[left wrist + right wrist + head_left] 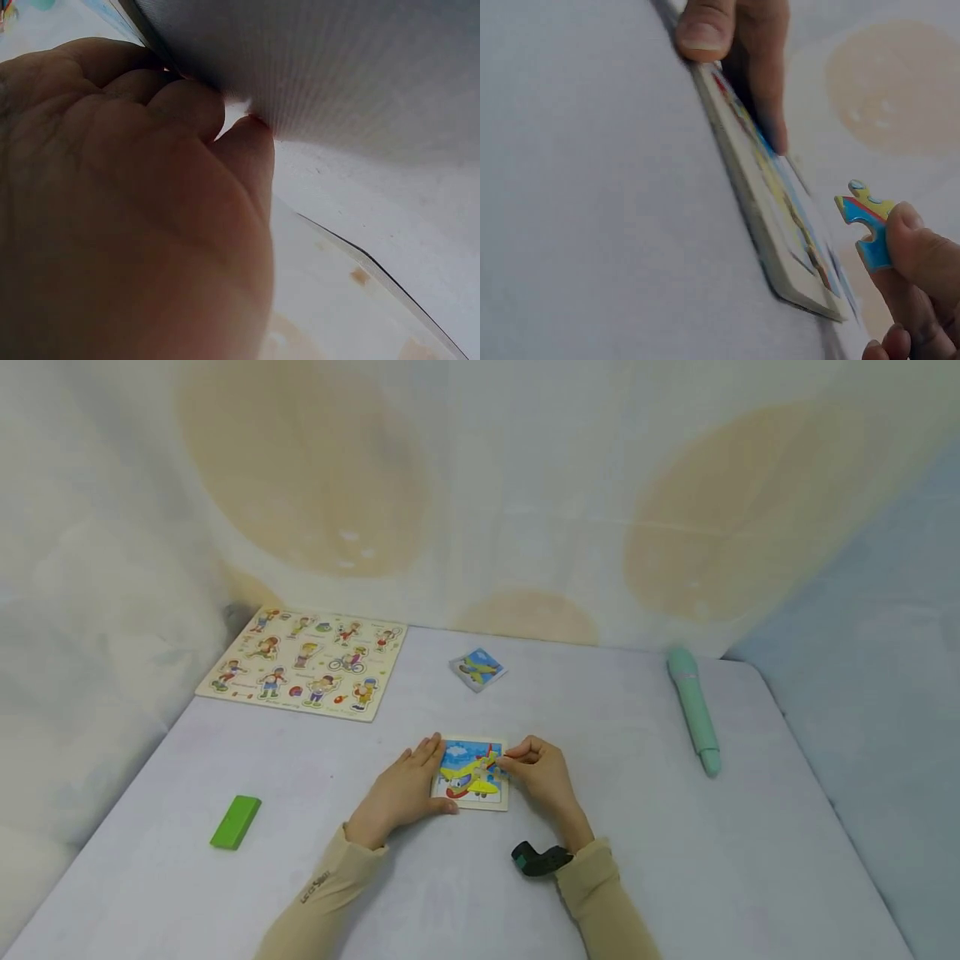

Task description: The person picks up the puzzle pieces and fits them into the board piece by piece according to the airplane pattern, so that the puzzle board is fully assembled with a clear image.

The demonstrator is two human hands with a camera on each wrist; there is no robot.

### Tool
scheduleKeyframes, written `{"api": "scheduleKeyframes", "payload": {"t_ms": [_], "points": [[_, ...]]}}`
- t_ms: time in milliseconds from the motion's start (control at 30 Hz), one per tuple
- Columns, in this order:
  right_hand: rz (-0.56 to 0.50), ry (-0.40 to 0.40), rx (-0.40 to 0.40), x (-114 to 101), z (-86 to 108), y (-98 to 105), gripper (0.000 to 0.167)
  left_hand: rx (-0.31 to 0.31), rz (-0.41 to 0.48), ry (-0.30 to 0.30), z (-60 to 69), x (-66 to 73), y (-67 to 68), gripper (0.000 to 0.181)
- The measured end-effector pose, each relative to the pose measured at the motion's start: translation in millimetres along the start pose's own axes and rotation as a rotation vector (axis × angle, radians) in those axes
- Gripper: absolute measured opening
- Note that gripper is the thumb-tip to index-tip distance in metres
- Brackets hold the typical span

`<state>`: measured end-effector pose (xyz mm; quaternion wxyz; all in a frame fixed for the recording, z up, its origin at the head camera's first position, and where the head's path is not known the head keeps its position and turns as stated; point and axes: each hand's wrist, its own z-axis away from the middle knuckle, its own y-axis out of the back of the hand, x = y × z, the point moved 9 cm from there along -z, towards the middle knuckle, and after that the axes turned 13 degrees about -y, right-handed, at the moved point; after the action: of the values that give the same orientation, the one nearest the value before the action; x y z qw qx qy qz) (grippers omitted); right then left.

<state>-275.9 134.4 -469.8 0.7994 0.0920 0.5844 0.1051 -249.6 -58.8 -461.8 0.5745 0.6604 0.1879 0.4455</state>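
Observation:
A small wooden jigsaw puzzle [471,807] with a yellow airplane on a blue sky lies in its pale frame on the table. At its left side, my left hand [405,785] holds the frame between thumb and fingers; the right wrist view shows that thumb [703,37] on a corner. My right hand [543,774] pinches a jigsaw piece [874,259], blue and yellow with a red stripe, between thumb and finger. In that view the piece is apart from the puzzle. The left wrist view shows the left hand [142,195] close up, with most of the puzzle out of sight.
A picture card [478,669] with a similar airplane lies behind the puzzle. At the back left is a larger board [300,664] of children figures. A green block [236,822] lies at left, a mint-green microphone-shaped object [693,714] at right. White cloth walls enclose the table.

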Motion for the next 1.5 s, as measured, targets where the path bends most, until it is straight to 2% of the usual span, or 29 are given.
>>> {"api": "scheduleKeyframes", "payload": {"t_ms": [133, 333, 400, 500, 567, 633, 800, 867, 1033, 1100, 1300, 1500], "points": [[0.056, 0.053, -0.018, -4.0, 2.0, -10.9, 0.015, 0.004, 0.013, -0.003, -1.2, -0.5, 0.8, 0.102], [0.067, 0.058, -0.021, -2.9, 2.5, -13.1, 0.014, 0.004, 0.012, -0.005, -2.8, -1.9, -1.1, 0.102], [0.071, 0.058, -0.03, -11.7, 10.0, -12.3, 0.013, 0.007, 0.014, -0.006, -3.2, -2.4, -1.8, 0.102], [0.071, 0.05, -0.042, -13.8, 10.9, -11.2, 0.013, 0.008, 0.014, -0.008, -3.7, -2.3, -2.3, 0.102], [0.072, 0.046, -0.038, -14.1, 10.4, -9.7, 0.013, 0.008, 0.009, -0.01, -4.5, -1.8, -2.0, 0.103], [0.066, 0.048, -0.032, -5.8, 2.4, -9.0, 0.014, 0.008, 0.003, -0.013, -5.4, -1.0, -1.4, 0.103], [0.09, 0.057, 0.008, -5.0, 1.7, -5.9, 0.013, 0.007, 0.001, -0.018, -7.1, 0.9, 0.6, 0.102], [0.147, 0.066, 0.044, -5.7, 2.6, -5.3, 0.013, 0.005, 0.001, -0.017, -7.2, 1.2, 0.5, 0.103], [0.366, 0.131, 0.14, -10.3, 7.4, -10.1, 0.015, 0.002, 0.009, -0.021, -4.6, 2.4, -0.8, 0.103], [0.409, 0.156, 0.161, -13.1, 10.4, -12.8, 0.017, -0.003, 0.009, -0.018, -2.8, 2.1, -1.0, 0.103], [0.394, 0.168, 0.187, -13.4, 8.9, -13.4, 0.019, -0.001, 0.001, -0.009, -0.7, 0.1, 3.1, 0.102], [0.294, 0.124, 0.135, -4.0, 1.6, -2.6, 0.022, 0.005, 0.013, -0.009, -7.2, 1.3, 2.9, 0.102]]}}
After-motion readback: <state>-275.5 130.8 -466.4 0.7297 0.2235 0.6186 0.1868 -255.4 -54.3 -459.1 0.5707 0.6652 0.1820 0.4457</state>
